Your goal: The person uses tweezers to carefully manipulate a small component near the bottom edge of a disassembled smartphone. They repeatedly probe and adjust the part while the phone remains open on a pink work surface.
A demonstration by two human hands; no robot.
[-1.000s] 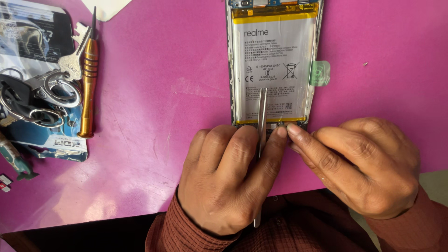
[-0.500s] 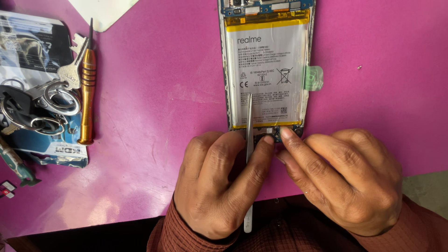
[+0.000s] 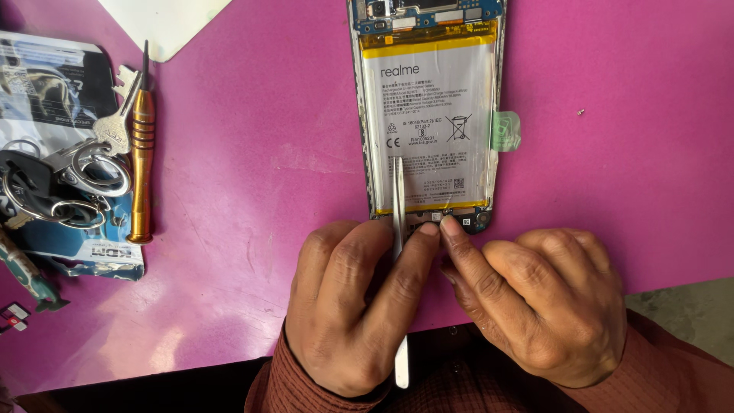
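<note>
An opened phone lies back-up on the pink table, its white battery with a yellow border exposed. My left hand grips thin metal tweezers, whose tips rest on the lower part of the battery. My right hand sits beside it, forefinger pressing on the phone's bottom edge near the small lower board. A green pull tab sticks out at the battery's right side.
A copper-coloured screwdriver lies at the left beside a bunch of keys on rings and printed packets. A white sheet is at the top. A tiny screw lies right of the phone.
The view has shifted so the phone and both hands sit slightly lower and left in the picture. Both hands keep their hold and place at the phone's bottom edge.
</note>
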